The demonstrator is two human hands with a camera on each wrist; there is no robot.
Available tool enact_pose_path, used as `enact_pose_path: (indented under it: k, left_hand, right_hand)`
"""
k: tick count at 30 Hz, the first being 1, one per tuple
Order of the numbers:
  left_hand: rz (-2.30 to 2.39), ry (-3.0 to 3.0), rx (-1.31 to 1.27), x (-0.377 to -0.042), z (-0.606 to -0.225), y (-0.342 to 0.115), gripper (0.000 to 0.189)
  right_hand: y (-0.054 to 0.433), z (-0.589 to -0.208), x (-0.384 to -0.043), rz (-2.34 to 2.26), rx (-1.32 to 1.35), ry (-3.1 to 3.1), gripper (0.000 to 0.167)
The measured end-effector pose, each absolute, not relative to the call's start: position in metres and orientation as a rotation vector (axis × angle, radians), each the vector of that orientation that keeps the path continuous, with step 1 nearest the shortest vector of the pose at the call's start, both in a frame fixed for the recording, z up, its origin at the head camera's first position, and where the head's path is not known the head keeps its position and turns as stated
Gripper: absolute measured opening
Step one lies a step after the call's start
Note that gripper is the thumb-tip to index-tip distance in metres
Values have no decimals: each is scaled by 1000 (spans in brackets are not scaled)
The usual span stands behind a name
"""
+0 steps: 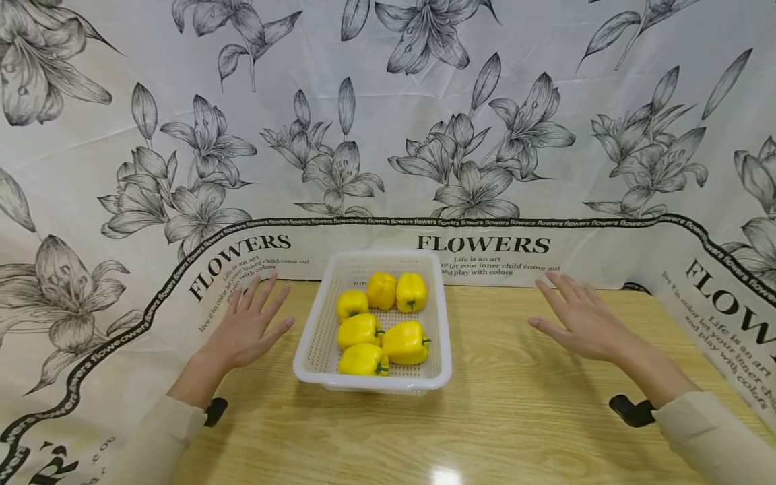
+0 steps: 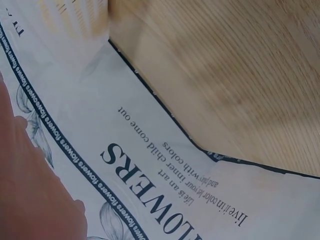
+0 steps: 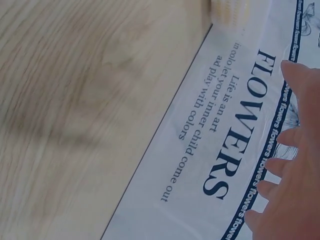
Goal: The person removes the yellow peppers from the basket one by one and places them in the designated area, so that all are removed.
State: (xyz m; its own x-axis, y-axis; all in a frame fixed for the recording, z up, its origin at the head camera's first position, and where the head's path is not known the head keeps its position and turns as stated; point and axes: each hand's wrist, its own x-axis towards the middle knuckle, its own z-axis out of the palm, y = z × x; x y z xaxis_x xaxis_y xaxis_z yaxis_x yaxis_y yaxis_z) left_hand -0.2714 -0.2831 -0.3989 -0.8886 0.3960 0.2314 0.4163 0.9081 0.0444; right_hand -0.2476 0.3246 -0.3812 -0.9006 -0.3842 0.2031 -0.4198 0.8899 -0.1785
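Note:
Several yellow bell peppers (image 1: 405,343) with green stems lie in a white perforated plastic basket (image 1: 445,337) in the middle of the head view. To the left of the basket, my left hand (image 1: 245,330) is held palm down with fingers spread and nothing in it. My right hand (image 1: 582,323) is stretched out the same way, farther off to the basket's right, also holding nothing. In the left wrist view part of the left hand (image 2: 35,190) shows at the lower left edge. The fingers of the right hand (image 3: 295,190) point inward in the right wrist view.
The basket stands on a light wooden table (image 1: 497,417), close to its back edge. Behind and at both sides hangs a white cloth (image 1: 376,195) printed with lilies and the word FLOWERS. Dark wrist straps (image 1: 632,411) show at both sleeve cuffs.

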Motion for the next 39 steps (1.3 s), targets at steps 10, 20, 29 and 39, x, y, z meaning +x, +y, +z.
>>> enact_pose_path:
  k: [10, 20, 29, 39]
  left_hand:
    - [-158, -2843, -655, -263, -395, -275, 70]
    - [-186, -2850, -671, -256, -399, -273, 70]
    - [-227, -2872, -687, -252, -403, -271, 71]
    - [-218, -2867, -713, -246, -403, -265, 73]
  right_hand:
    - [301, -378, -244, 333, 709, -2836, 82]
    - [278, -377, -239, 391, 778, -2830, 80]
    - [256, -374, -231, 431, 831, -2840, 77]
    - [226, -376, -228, 472, 931, -2804, 74]
